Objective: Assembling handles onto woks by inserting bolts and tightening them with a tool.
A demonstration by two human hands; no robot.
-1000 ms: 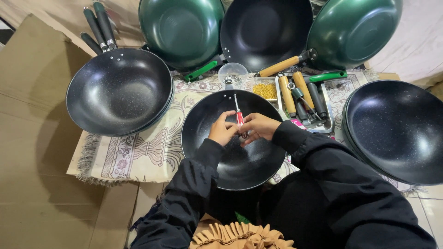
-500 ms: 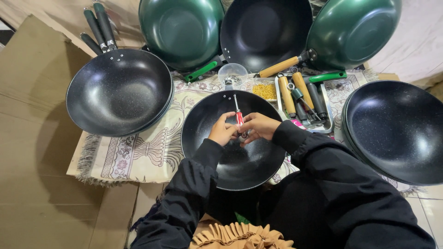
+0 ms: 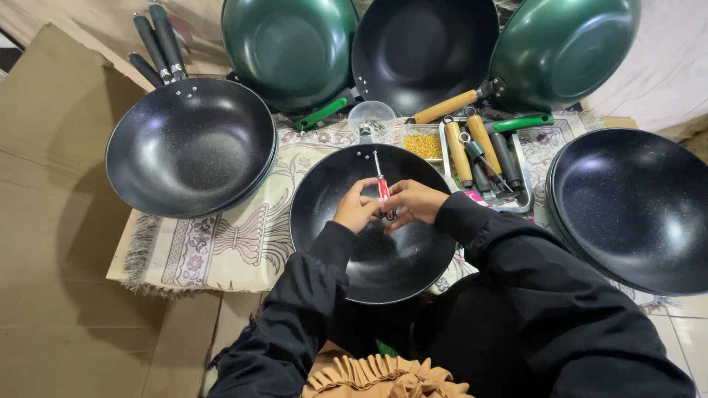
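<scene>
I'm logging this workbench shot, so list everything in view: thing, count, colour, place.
black woks: four, black; left, top middle, right, and centre under the hands
green woks: two, green; top row
screwdriver: one, red handle; held over the centre wok
tray: one, metal; right of centre, holding loose handles
loose handles: several, wooden and black
patterned cloth: one, cream; beneath the woks
cardboard: brown; left
left hand: on the screwdriver
right hand: on the screwdriver

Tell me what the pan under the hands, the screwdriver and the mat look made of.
Pan: probably metal with a dark non-stick coating; fine pale speckles, soft sheen. Screwdriver: shiny metal shaft, glossy red grip, likely plastic. Mat: woven cloth, going by the printed pattern and fringed edge.
</scene>
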